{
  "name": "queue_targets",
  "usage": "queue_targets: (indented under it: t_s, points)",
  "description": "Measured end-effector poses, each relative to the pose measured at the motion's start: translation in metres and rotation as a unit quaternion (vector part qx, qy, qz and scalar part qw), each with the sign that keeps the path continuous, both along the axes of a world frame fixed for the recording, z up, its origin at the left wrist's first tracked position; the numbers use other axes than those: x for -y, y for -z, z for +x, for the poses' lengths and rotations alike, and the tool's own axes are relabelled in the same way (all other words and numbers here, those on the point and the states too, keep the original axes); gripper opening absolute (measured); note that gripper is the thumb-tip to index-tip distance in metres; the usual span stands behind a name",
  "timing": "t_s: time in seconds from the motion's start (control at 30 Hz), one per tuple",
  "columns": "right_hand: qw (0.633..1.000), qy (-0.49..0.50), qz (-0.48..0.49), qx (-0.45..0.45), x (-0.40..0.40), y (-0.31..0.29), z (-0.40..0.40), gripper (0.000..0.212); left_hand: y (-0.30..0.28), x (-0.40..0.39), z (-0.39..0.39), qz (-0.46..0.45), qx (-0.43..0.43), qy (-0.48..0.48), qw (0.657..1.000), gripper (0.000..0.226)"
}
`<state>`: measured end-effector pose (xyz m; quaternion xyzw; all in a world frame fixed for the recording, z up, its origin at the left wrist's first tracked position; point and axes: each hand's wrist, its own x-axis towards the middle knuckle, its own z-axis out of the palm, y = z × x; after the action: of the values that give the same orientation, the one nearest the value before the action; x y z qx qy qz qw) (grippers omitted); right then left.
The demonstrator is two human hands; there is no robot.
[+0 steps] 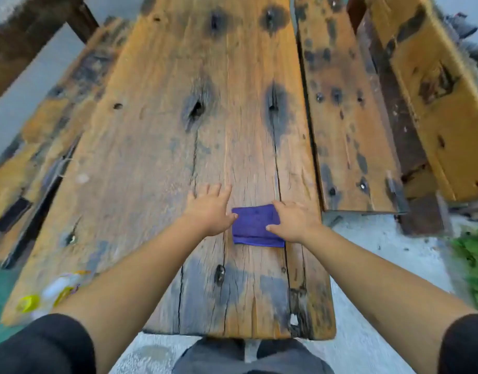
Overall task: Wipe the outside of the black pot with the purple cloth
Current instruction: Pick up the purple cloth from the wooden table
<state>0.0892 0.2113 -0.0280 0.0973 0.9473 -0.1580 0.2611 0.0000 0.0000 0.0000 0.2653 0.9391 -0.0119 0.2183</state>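
Observation:
A folded purple cloth [252,224] lies flat on the weathered wooden table [156,147], near its front right part. My right hand [293,221] rests on the cloth's right edge, thumb on the fabric, fingers spread. My left hand [209,207] lies flat on the wood just left of the cloth, its thumb tip touching the cloth's left edge, fingers apart. Neither hand has lifted the cloth. No black pot is in view.
A yellow and white wrapper [51,291] lies at the table's front left corner. Wooden benches [351,125] flank the table on both sides. Concrete ground and green plants [472,260] lie to the right. My legs are at the table's near end.

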Motion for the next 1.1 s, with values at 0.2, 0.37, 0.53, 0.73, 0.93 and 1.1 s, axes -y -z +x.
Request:
queue_targets:
  t_s: [0.2,0.37,0.53,0.73,0.93,1.1]
  points:
    - [0.997,0.046,0.019,0.054,-0.013,0.049,-0.005,0.082,0.078,-0.01,-0.004,0.071,0.178,-0.064,0.979,0.074]
    - [0.991,0.111,0.052,-0.05,0.011,0.063,0.006,0.07,0.116,-0.021,-0.011,0.148,0.136,-0.056,0.978,0.061]
    - [0.997,0.007,0.009,-0.076,0.084,0.081,0.038,0.059,0.129,-0.022,-0.015,0.156,0.131,-0.055,0.978,0.033]
    - [0.871,0.443,-0.203,-0.065,0.125,0.091,0.058,0.06,0.123,-0.005,0.007,0.166,0.28,-0.22,0.919,0.003]
    - [0.624,0.688,-0.37,0.002,0.127,0.081,0.062,0.019,0.109,0.0,0.074,0.302,0.484,-0.527,0.63,0.008]
    - [0.581,0.702,-0.402,0.09,0.121,0.07,0.081,0.005,0.104,0.013,0.109,0.323,0.539,-0.634,0.45,0.022]
